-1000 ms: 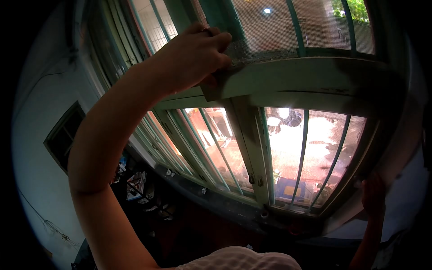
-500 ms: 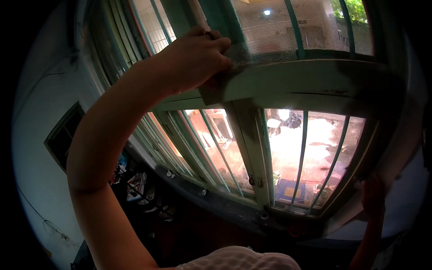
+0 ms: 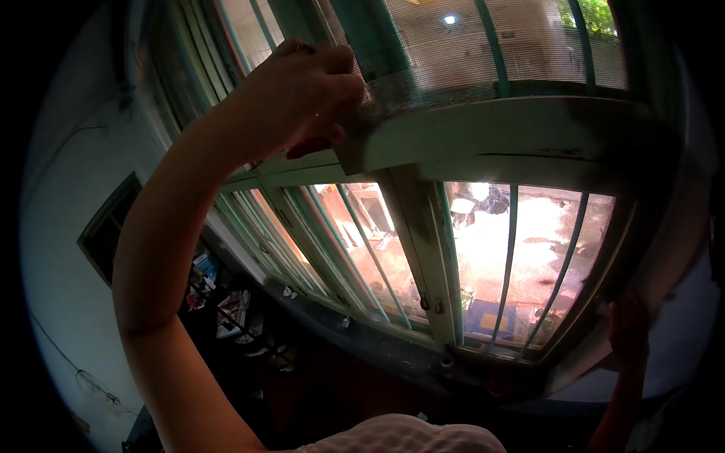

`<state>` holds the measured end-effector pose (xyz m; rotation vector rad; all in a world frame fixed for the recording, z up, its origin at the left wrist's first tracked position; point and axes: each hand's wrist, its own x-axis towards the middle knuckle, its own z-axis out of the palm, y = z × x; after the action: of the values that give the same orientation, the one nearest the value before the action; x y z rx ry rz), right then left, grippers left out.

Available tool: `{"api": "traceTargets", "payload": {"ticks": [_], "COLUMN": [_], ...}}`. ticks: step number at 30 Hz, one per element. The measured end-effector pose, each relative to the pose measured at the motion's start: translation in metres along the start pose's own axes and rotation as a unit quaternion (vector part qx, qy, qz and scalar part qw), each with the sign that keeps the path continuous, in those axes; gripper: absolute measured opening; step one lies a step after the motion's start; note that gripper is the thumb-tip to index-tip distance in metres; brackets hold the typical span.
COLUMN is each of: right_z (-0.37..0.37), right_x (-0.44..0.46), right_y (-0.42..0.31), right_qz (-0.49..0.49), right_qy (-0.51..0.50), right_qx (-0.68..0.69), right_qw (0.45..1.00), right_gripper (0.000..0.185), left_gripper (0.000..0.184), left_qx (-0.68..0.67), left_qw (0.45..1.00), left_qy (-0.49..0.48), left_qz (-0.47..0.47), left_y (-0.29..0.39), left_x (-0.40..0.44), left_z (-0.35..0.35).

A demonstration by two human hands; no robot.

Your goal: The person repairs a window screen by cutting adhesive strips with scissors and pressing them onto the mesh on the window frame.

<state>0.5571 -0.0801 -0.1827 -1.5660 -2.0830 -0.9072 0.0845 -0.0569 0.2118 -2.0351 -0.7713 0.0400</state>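
Observation:
My left hand (image 3: 306, 98) is raised at the upper left of the window, beside the left end of a green wooden frame rail (image 3: 491, 132). Its fingers are loosely bent, with the thumb apart below them, and I can make out nothing in them. A ring shows on one finger. Behind and right of it is the upper window's mesh screen (image 3: 445, 53). My right hand (image 3: 628, 328) is low at the far right in shadow, its fingers pointing up against the pale edge beside the window, apparently holding nothing.
Lower window panes with vertical bars (image 3: 521, 257) show a bright yard. Two small latches (image 3: 430, 303) hang on the middle frame. A dark sill (image 3: 362, 347) runs below. Papers and clutter (image 3: 232, 313) lie at the lower left, and a wire (image 3: 94, 385) hangs on the left wall (image 3: 60, 264).
My left hand has shifted left, off the end of the frame rail, and its thumb now shows below the fingers. My right hand has stayed in about the same place.

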Motion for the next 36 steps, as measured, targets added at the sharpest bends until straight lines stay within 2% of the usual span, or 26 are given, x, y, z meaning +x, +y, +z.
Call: {"api": "traceTargets", "payload": {"ticks": [2, 5, 8, 14, 20, 23, 26, 32, 36], "right_z": [0.002, 0.003, -0.005, 0.002, -0.003, -0.005, -0.006, -0.008, -0.005], "right_x": [0.0, -0.003, 0.001, -0.001, 0.003, 0.003, 0.001, 0.004, 0.001], "right_y": [0.002, 0.005, 0.0, 0.003, 0.002, -0.001, 0.001, 0.001, 0.003], "right_qz": [-0.011, 0.006, -0.002, -0.005, -0.008, -0.02, 0.001, -0.019, -0.025], "right_qy": [0.015, -0.033, -0.005, 0.002, -0.018, 0.011, -0.035, -0.017, -0.019], "right_qx": [-0.004, 0.03, 0.02, 0.022, 0.03, 0.008, 0.029, 0.01, -0.001], "right_qw": [1.0, 0.999, 1.0, 1.0, 0.999, 1.0, 0.999, 1.0, 1.0], "right_gripper": [0.019, 0.02, 0.019, 0.017, 0.016, 0.016, 0.018, 0.016, 0.018], "left_gripper": [0.02, 0.014, 0.009, 0.011, 0.012, 0.012, 0.011, 0.005, 0.005], "left_qx": [-0.012, 0.028, 0.026, 0.027, 0.002, 0.022, 0.036, 0.01, -0.003], "left_qw": [0.999, 0.997, 0.998, 0.997, 0.997, 0.996, 0.994, 0.994, 0.987], "left_qy": [0.022, 0.02, -0.013, -0.032, -0.066, -0.079, -0.1, -0.096, -0.161], "left_qz": [0.02, 0.069, 0.058, 0.065, 0.05, 0.028, 0.033, 0.042, -0.017], "left_y": [-0.001, 0.003, 0.008, 0.007, 0.003, 0.008, 0.009, 0.002, 0.007], "left_x": [0.001, 0.008, 0.013, 0.018, 0.023, 0.026, 0.031, 0.033, 0.039], "left_z": [0.004, 0.009, 0.007, 0.006, 0.007, 0.004, 0.001, 0.007, 0.002]}}
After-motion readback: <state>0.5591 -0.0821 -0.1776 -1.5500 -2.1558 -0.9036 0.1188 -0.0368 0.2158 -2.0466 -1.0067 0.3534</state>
